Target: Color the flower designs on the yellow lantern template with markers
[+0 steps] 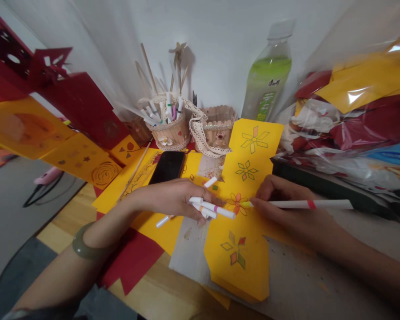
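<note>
My right hand (283,200) grips a white marker pen (330,204) with a red band. Its yellow tip touches a petal of the third flower drawn on a long yellow paper piece (240,271). Some petals of that flower are orange. Two flowers above and one below it also have outlined petals, a few of them coloured. Several white marker pens (225,211) stick out from the fingers of my left hand (176,198), which is closed round them beside the paper. A green bangle sits on my left wrist.
A black phone (168,166) lies behind my left hand. Farther back stand a wooden pot of markers (171,133), a second lace-trimmed pot (220,129) and a green drink bottle (266,75). Red and yellow paper structures (83,106) rise at left; plastic-bagged papers (360,111) lie right.
</note>
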Motion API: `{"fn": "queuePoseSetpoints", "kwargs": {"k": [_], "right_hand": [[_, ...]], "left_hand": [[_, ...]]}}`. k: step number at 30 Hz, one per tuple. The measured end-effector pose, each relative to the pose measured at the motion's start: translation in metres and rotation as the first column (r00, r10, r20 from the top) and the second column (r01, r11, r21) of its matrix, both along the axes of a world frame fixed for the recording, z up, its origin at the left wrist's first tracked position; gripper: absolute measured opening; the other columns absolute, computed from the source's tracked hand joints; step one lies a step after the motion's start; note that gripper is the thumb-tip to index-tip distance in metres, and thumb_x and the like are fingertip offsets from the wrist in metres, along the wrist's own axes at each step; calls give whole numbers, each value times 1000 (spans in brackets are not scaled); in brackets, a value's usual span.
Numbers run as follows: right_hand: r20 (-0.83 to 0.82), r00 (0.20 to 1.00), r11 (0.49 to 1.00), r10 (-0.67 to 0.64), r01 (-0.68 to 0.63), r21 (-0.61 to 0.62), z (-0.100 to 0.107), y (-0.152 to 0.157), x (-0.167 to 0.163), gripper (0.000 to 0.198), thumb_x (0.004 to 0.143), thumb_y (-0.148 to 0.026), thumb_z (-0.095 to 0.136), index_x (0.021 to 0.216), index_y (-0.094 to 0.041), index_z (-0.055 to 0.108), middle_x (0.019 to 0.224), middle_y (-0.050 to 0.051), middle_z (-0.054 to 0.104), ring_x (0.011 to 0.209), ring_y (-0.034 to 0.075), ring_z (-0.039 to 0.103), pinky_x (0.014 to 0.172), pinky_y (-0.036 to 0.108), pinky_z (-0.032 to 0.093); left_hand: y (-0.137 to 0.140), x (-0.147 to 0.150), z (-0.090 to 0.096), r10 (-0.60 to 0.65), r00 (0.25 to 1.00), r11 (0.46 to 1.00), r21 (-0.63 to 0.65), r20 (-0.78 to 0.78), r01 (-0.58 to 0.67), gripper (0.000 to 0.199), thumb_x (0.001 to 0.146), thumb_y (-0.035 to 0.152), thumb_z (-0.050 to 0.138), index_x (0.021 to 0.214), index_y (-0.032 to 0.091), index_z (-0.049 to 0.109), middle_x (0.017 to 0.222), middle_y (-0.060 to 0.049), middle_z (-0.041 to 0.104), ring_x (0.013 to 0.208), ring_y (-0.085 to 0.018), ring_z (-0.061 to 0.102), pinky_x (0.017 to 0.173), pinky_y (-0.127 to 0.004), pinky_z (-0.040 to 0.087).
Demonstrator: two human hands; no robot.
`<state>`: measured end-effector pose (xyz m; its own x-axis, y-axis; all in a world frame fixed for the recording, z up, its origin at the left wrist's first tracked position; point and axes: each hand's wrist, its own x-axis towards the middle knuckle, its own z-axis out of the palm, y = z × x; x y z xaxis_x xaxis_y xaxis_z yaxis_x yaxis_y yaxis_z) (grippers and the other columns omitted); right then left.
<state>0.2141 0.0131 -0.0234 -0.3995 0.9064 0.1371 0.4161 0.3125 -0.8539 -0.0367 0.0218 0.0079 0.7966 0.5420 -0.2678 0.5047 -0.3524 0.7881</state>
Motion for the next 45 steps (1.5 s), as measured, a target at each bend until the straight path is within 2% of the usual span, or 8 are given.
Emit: {"fn": "queuePoseSetpoints", "kwargs": {"k": [7, 13, 21, 27, 33, 39, 45], "right_hand": [[-6, 1000, 1000, -2, 2, -7, -2, 0, -1, 26, 77, -29, 56, 58, -21, 42, 55, -3, 46, 49, 10, 38, 41, 22, 25], [-19, 999, 1000, -31, 31, 4, -4, 1, -2, 25, 78, -28, 56, 58, -20, 42, 56, -3, 47, 49, 9, 39, 41, 22, 25], [13, 1000, 1000, 17, -17, -6, -4, 0, 2, 26, 80, -30, 55, 60, -20, 41, 57, -4, 45, 50, 9, 37, 41, 22, 25], [2, 1000, 1000, -12, 12, 7, -2, 0, 0, 26, 80, -28, 55, 59, -20, 41, 57, -3, 46, 50, 9, 38, 41, 22, 26], [-22, 1000, 1000, -21, 20, -15, -2, 1, -1, 25, 78, -26, 55, 59, -20, 40, 57, -3, 45, 50, 9, 37, 41, 22, 25], [-16, 1000, 1000, 4, -4, -25, 2, -1, 1, 26, 74, -21, 54, 55, -21, 35, 54, -4, 40, 49, 9, 34, 41, 22, 24], [-5, 999, 999, 39, -39, -20, -2, 0, 3, 25, 77, -23, 54, 59, -21, 37, 57, -4, 42, 50, 9, 35, 42, 22, 24]], "left_hand": [[0, 1, 1, 12, 1000, 1000, -2, -17, -12, 38, 79, 21, 62, 116, 21, 55, 103, -3, 64, 90, -14, 59, 77, -21, 43], [0, 0, 1, 6, 1000, 1000, 7, -12, -6, 38, 79, 22, 62, 117, 22, 55, 105, -4, 64, 91, -14, 59, 77, -21, 44], [0, 0, -1, 2, 1000, 1000, -1, 10, -2, 32, 80, 22, 61, 111, 20, 58, 106, -5, 63, 90, -14, 59, 77, -22, 44], [0, -1, -1, -6, 1000, 1000, 20, 3, 6, 40, 80, 23, 62, 118, 22, 54, 108, -5, 63, 91, -15, 59, 78, -22, 44], [0, 0, 0, -3, 1000, 1000, 2, -8, 3, 36, 80, 22, 61, 116, 22, 55, 107, -4, 63, 90, -14, 59, 78, -21, 44], [0, 0, 0, 5, 1000, 1000, 6, -9, -5, 34, 80, 22, 62, 113, 20, 56, 108, -5, 63, 91, -14, 59, 79, -22, 43], [-1, 1, 1, 7, 1000, 1000, 3, -8, -7, 36, 79, 23, 63, 114, 20, 56, 108, -5, 63, 91, -15, 59, 77, -21, 43]]}}
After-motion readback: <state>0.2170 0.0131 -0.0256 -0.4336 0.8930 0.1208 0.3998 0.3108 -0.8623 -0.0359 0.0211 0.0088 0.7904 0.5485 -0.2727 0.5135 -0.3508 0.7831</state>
